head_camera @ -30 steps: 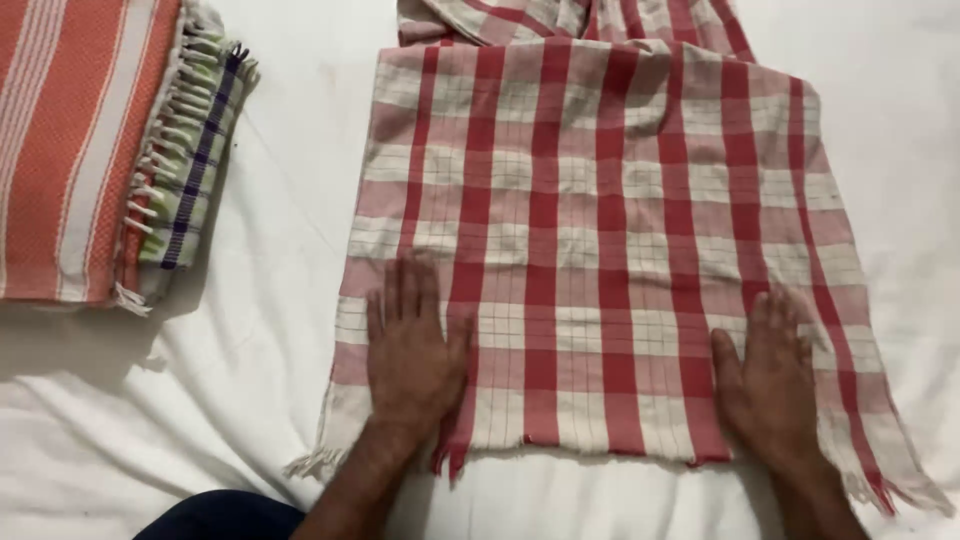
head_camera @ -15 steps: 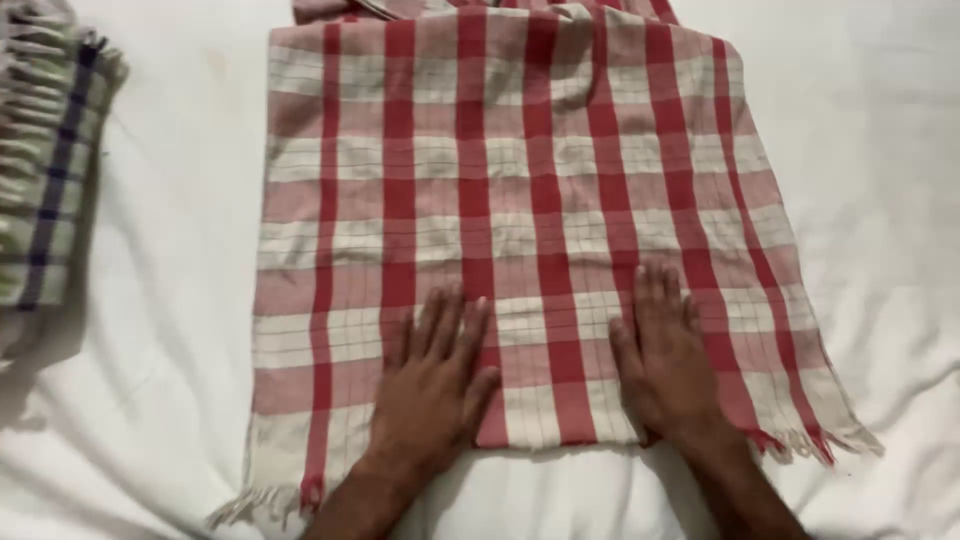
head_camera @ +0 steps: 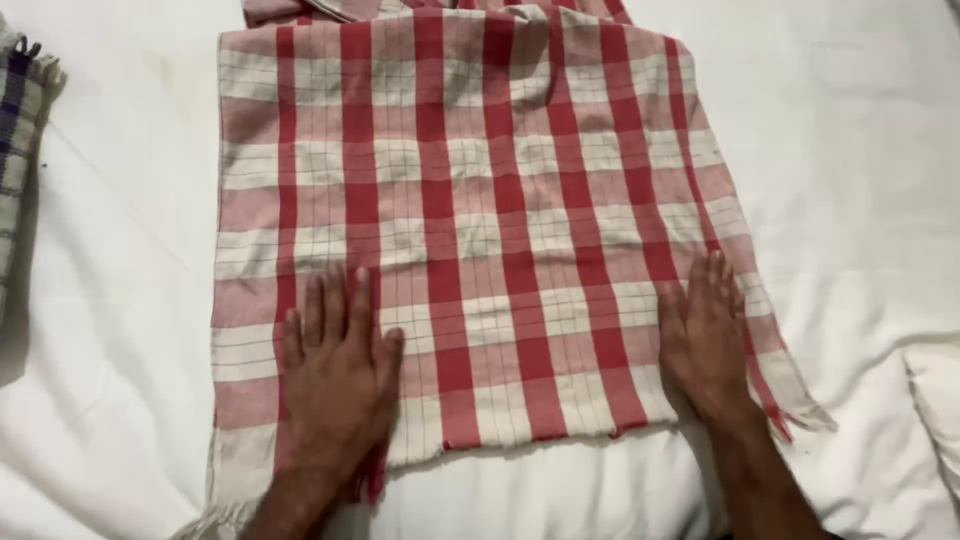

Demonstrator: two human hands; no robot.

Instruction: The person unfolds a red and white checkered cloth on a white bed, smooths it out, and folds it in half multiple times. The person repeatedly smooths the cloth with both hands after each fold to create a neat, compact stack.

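Note:
A red and white checked cloth point(head_camera: 480, 200) lies spread flat on a white sheet point(head_camera: 850, 180), its fringed near edge toward me. My left hand point(head_camera: 335, 375) rests palm down on the cloth's near left part, fingers spread. My right hand point(head_camera: 705, 335) presses flat on the near right edge of the cloth. Neither hand holds anything. The cloth's far end is bunched at the top of the view.
At the far left edge shows part of a folded fringed cloth point(head_camera: 18, 150) with dark stripes. A white pillow corner point(head_camera: 935, 400) sits at the right. The white sheet is wrinkled around the checked cloth.
My hands have slid apart across the cloth, the left toward the left edge and the right toward the right edge. The view has shifted, so the folded pile has nearly left the frame.

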